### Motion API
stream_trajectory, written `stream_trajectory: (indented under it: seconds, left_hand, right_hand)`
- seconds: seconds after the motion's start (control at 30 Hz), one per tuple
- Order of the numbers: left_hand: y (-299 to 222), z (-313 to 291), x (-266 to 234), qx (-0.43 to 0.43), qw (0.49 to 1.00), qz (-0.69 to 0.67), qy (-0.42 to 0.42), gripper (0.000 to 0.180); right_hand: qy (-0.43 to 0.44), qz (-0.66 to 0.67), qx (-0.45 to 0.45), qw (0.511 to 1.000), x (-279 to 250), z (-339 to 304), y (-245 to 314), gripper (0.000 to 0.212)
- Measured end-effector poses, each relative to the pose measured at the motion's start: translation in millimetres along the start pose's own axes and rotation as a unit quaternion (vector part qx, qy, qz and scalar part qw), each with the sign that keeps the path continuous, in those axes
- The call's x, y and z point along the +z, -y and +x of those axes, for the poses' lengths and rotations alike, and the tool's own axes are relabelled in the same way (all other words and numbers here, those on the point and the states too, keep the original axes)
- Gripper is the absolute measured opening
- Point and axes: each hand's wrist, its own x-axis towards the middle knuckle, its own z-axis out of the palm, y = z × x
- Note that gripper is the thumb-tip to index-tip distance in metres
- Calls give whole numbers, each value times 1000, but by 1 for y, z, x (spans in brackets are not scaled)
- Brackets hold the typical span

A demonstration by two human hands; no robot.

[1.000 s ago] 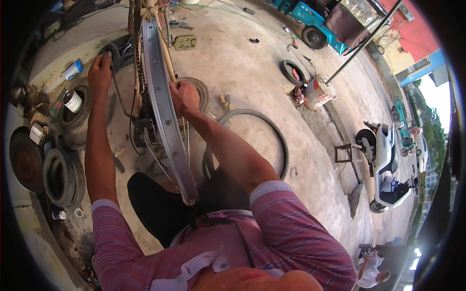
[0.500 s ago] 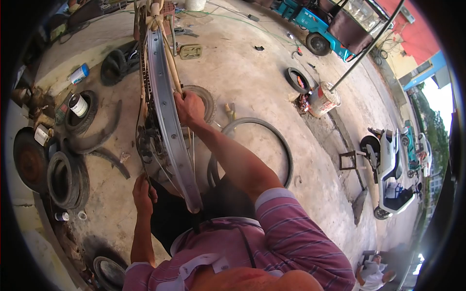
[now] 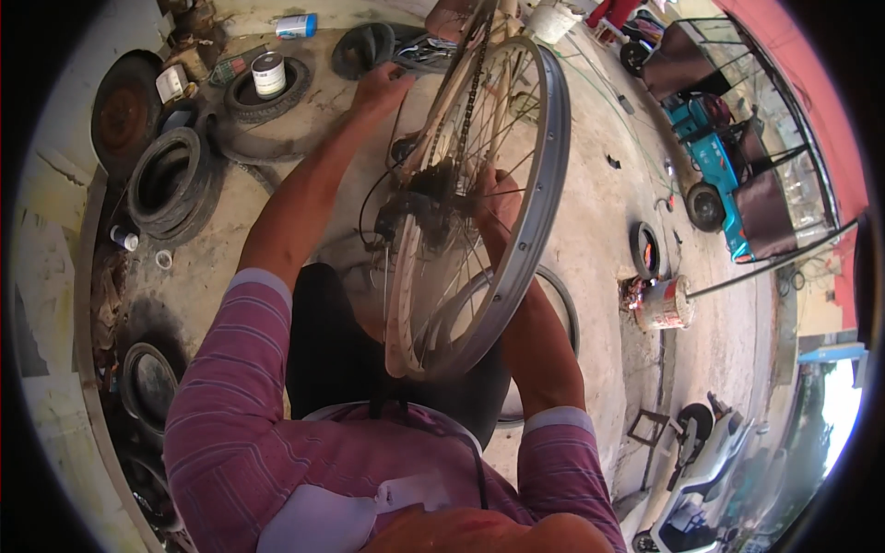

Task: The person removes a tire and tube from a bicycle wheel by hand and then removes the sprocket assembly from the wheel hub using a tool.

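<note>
Left arm stretches forward, left hand [image 3: 383, 89] resting on the far edge of the bare silver metal bicycle wheel rim [image 3: 539, 207], grip unclear. Right hand [image 3: 498, 198] reaches through the spokes beside the dark greasy hub [image 3: 426, 189]; its fingers are hidden. The wheel stands upright between both forearms.

Open-air roadside tyre and bicycle repair yard: concrete floor [image 3: 599, 212], old tyres [image 3: 166, 180] left of bare bicycle wheel [image 3: 489, 230], paint tin [image 3: 268, 74].
</note>
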Motion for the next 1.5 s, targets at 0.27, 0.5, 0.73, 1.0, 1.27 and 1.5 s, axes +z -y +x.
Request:
stream_trajectory:
  seconds: [0.27,0.5,0.73,1.0,1.27,1.5]
  left_hand:
    - [187,-208,9,-408,849,-257,218,21]
    - [25,-357,-127,-292,886,-322,159,31]
    - [-75,-231,-170,112,942,-289,127,51]
    - [-1,-6,13,14,996,-81,-40,27]
    - [159,-214,21,-396,849,-262,232,23]
    - [32,-370,-119,-259,917,-278,123,32]
  right_hand:
    - [-19,25,-26,999,15,-8,12,51]
    - [-12,22,-15,1000,10,-9,27,49]
    - [36,53,-34,997,14,-25,45,52]
    - [-18,7,-7,1000,-1,7,-8,50]
    - [-12,-11,-13,1000,-1,0,-8,53]
    - [-1,-11,-23,1000,19,-1,15,52]
